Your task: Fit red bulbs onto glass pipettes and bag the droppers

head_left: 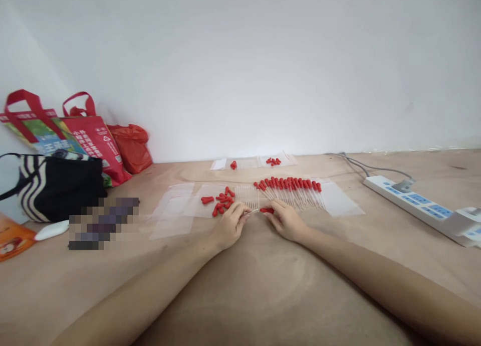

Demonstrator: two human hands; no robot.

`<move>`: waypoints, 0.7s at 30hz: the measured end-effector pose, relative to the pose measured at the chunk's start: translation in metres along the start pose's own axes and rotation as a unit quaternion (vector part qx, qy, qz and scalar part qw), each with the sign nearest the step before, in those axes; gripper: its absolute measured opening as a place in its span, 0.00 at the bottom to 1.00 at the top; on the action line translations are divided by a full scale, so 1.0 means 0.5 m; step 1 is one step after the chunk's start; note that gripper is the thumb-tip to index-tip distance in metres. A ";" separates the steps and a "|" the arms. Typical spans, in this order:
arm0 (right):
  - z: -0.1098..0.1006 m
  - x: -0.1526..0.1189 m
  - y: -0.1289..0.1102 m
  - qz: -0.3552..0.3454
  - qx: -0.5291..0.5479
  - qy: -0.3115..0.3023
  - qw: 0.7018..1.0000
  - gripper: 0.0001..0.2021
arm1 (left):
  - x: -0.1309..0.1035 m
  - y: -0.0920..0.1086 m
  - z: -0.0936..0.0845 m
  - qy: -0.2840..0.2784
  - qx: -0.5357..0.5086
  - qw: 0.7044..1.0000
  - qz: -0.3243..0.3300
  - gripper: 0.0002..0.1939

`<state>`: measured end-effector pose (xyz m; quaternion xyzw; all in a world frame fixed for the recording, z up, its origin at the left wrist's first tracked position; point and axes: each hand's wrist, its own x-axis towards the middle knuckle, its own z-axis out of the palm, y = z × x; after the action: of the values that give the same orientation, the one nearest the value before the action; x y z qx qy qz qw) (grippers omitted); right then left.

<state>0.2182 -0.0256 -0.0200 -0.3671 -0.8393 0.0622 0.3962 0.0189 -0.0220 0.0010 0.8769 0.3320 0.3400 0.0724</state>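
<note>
Pinched in my left hand (230,226) is a thin clear dropper tube (254,211), lying roughly level and pointing right. My right hand (288,220) grips a red rubber bulb (267,210) at the tube's right end; whether the two are joined I cannot tell. Just beyond my hands lie several loose clear tubes (246,195) side by side. To their right is a row of droppers with red bulbs (289,183) on their far ends. Several loose red bulbs (224,200) rest on a clear plastic bag (205,191) left of the tubes.
More tubes (247,163) and red bulbs (273,161) lie near the wall. Flat clear bags (173,210) (341,200) flank the rows. A white power strip (421,205) with a cord is at right. Shopping bags (93,145), a black striped bag (63,185) and a blurred-out object (105,223) occupy the left.
</note>
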 end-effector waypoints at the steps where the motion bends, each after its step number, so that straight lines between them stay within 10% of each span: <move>1: 0.000 0.002 0.002 -0.002 0.015 0.007 1.000 0.08 | -0.001 -0.004 0.003 0.011 -0.002 1.000 0.003 0.05; 21: -0.011 0.004 -0.007 -0.014 0.079 -0.016 0.997 0.09 | -0.012 -0.013 0.010 0.040 0.027 0.997 0.058 0.09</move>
<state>0.2195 -0.0279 -0.0137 -0.3216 -0.8432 0.1287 0.4111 0.0152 -0.0206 -0.0082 0.8819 0.2928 0.3692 0.0153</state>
